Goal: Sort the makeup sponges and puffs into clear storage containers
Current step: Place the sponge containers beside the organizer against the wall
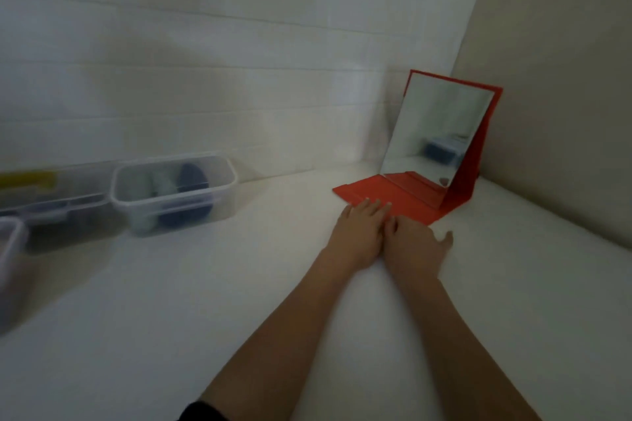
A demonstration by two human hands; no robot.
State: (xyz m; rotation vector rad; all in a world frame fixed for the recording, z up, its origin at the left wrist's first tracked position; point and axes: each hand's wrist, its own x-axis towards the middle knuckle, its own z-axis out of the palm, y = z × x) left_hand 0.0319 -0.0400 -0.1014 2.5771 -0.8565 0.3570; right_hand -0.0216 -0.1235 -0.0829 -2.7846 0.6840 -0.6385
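A clear storage container (pixel 219 181) stands at the back left of the white surface, holding a dark blue puff (pixel 192 178) and a pale green sponge (pixel 160 185). Left of it is a second clear container (pixel 54 202) with something yellow and dark things inside, blurred. A third clear container (pixel 10 243) shows at the left edge. My left hand (pixel 362 229) lies flat with straight fingers, its fingertips on the front edge of a red folding mirror stand (pixel 403 198). My right hand (pixel 419 246) lies right beside it on the surface, fingers spread, holding nothing.
The red stand props up a mirror (pixel 434 133) in the back right corner, where the white tiled wall (pixel 205 61) meets a beige side wall (pixel 564 96). The white surface (pixel 171 301) stretches between the containers and my arms.
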